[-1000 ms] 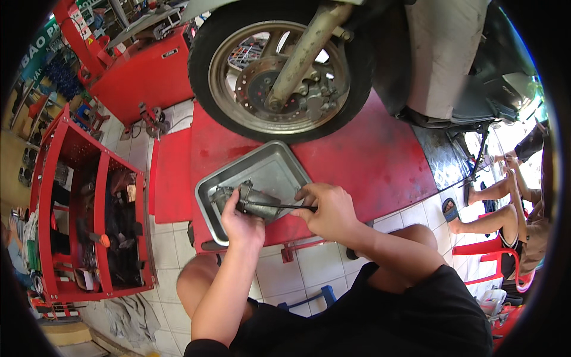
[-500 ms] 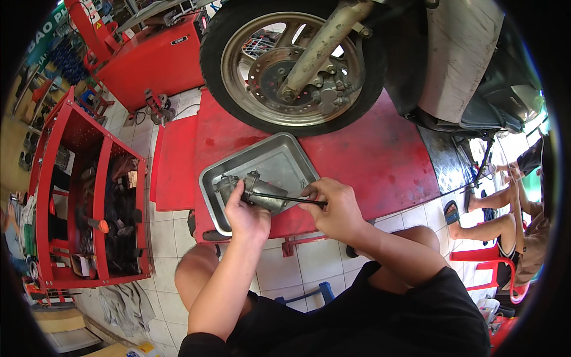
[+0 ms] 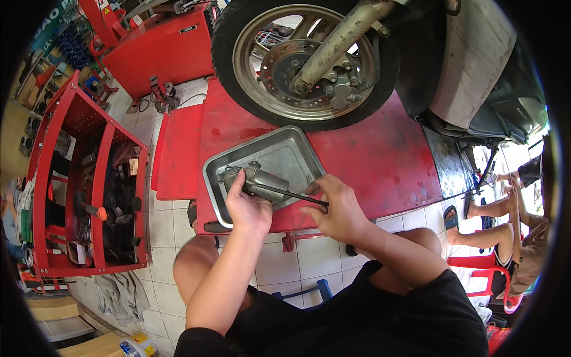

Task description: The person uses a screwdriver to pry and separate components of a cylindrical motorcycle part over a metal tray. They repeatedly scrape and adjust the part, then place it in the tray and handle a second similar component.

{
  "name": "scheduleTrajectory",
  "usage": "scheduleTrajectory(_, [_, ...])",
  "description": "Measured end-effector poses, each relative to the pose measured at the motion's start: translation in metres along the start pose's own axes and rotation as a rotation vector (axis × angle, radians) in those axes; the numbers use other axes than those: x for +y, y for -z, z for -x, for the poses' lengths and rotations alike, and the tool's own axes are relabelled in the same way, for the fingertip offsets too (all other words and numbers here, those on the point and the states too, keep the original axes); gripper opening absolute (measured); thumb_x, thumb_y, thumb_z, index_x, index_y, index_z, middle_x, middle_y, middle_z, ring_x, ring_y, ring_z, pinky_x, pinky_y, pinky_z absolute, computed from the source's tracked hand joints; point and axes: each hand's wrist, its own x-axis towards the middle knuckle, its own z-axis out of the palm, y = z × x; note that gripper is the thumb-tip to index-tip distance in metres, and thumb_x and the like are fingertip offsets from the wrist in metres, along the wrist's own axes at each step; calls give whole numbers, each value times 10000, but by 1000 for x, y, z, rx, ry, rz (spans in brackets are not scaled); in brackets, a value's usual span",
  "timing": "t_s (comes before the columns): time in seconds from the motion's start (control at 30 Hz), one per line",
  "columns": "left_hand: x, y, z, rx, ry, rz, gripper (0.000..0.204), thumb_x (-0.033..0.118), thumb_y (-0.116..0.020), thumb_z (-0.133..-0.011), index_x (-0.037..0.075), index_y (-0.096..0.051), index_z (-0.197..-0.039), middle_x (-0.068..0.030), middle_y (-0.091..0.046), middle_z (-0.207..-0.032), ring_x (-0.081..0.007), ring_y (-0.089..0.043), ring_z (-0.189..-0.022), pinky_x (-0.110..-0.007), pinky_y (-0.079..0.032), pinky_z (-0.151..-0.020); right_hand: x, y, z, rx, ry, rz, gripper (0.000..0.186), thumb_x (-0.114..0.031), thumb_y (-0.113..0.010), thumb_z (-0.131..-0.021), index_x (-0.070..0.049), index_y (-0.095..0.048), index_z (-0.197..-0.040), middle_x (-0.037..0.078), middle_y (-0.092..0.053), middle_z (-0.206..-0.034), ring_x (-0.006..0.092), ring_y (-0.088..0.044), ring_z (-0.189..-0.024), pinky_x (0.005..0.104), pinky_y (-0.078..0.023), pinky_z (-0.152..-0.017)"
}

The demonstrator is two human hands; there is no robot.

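Observation:
My left hand [image 3: 244,208] is wrapped round a grey metal part with a cylindrical body [image 3: 267,185], held over a shallow metal tray [image 3: 291,144]. In my right hand [image 3: 339,211] is a thin black rod tool [image 3: 297,195], which lies across the part with its far tip at the part's housing. The tray sits on a red platform [image 3: 380,166], just in front of a scooter's front wheel [image 3: 250,95]. I cannot make out exactly what the rod's tip engages.
A red tool cart [image 3: 77,238] stands at left, behind it a red machine [image 3: 154,53]. A seated person's leg [image 3: 488,235] and red plastic chair [image 3: 476,282] are at right. Below are a blue stool [image 3: 323,291], a grey rag [image 3: 122,294] and the tiled floor [image 3: 279,265].
The whole view has shifted slightly, with the wheel higher and further right. Both hands keep their hold; the part and rod appear slightly higher and further right, and my right fingers have moved slightly.

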Motion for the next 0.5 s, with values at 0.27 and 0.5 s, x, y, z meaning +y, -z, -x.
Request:
scheduleTrajectory(0.27, [-4,2,3,0,34,14,321,305,-513,-986,84,-539,-1218,-113,-600,-1193,-323,-565,-1128,-554,-397,-1016,7,1,1,47,-35,66,164,-74,-793,-765,-12,-683,-870,140,-672,-799,297,-667,-707,362,-536,-618])
scheduleTrajectory(0.5, [-3,1,2,-26,38,-21,343,319,-491,-993,73,-532,-1230,-136,-590,-1193,-341,-565,-1117,-569,-396,-1008,10,-1,6,-112,-81,-28,160,-117,-739,-865,27,-684,-903,136,-674,-693,297,-649,-576,349,-508,-555])
